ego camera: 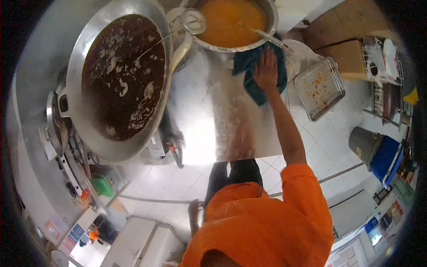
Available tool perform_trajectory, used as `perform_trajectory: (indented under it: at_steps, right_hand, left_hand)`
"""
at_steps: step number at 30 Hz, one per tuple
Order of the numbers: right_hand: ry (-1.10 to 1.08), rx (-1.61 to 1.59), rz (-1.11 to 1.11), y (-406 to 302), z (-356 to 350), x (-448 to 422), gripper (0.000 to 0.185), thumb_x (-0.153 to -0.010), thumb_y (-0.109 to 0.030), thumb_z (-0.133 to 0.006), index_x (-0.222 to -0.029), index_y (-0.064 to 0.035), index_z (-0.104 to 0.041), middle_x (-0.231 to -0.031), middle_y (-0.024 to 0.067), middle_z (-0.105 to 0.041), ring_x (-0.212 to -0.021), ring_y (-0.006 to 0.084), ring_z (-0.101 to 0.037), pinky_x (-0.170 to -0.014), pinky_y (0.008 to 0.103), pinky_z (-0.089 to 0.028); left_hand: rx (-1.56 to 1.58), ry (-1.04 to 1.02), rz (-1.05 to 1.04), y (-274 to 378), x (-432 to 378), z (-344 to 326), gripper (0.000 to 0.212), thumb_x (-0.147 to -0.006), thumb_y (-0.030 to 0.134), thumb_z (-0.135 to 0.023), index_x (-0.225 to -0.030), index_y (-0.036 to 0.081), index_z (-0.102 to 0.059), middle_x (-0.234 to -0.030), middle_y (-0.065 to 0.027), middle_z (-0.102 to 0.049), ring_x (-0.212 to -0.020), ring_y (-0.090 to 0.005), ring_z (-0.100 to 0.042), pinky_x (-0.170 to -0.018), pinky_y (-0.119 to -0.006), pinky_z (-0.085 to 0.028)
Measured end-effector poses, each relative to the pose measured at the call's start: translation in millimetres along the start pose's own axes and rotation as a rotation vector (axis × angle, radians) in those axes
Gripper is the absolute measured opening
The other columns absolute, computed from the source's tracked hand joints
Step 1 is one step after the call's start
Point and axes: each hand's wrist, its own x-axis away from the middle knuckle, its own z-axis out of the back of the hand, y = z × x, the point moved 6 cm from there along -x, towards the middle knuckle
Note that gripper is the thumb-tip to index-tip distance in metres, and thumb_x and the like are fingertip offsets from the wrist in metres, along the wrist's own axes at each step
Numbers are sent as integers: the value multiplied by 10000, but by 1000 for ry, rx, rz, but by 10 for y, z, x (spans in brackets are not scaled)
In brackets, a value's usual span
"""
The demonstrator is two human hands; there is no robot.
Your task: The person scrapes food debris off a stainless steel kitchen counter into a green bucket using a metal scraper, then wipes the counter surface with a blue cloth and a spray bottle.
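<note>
My right hand [267, 72] lies flat on a dark teal cloth [251, 87], fingers stretched out toward the pot. The cloth is bunched on the right side of a wet, shiny steel worktop [220, 110], against a large metal pot [218, 49] of orange liquid. A utensil with a pale handle [271, 38] leans over that pot's rim. My left hand [195, 209] hangs low beside my body, away from the worktop, with nothing visible in it. To the left stands a wide metal wok [75, 130] filled with dark brown, foamy liquid.
A round metal ladle or skimmer [193, 22] sits between wok and pot, its thin handle over the wok. At right is a stained metal tray [319, 89]. A hose [176, 155] hangs by the worktop's front edge. Farther right stands a grey bin [363, 145] on the tiled floor.
</note>
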Motion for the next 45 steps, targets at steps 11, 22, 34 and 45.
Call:
perform_trajectory:
  at_steps: [11,22,34,45]
  right_hand:
    - [-202,-387,256,-2072,-492,-346,557,-909,-338,-393,-1335,22,-392,-1422,207,-323,-1319,332,-304,-1085,423,-254]
    - [-406,-489,679,-2380,67,1689,504,-930,-289,-372,-1356,-19,-384,-1466,149,-282,-1365,285,-243,-1099,417,-234]
    - [-42,82,43,-952,134,997,569,-936,-315,-347,-1360,64,-322,-1444,231,-273,-1349,354,-246,-1106,454,-163]
    - [-285,-636,425,-2541,370,3037,509,-807,-175,-560,-1264,23,-458,-1338,191,-429,-1256,341,-379,-1069,427,-277]
  left_hand:
    - [64,42,60,10,218,-418,269,-896,127,-491,-1147,43,-539,-988,-74,-613,-842,-155,-602,-668,-283,-501]
    - [-34,46,56,-199,316,-353,265,-902,117,-466,-1152,65,-536,-999,-70,-612,-861,-179,-598,-673,-277,-496]
    - [119,8,-131,-393,14,-106,216,-887,49,-491,-1084,21,-575,-982,-54,-616,-844,-155,-611,-678,-259,-517]
    - [128,-35,-228,-1462,85,606,213,-911,79,-475,-1101,19,-552,-1004,-97,-612,-863,-172,-612,-720,-292,-528]
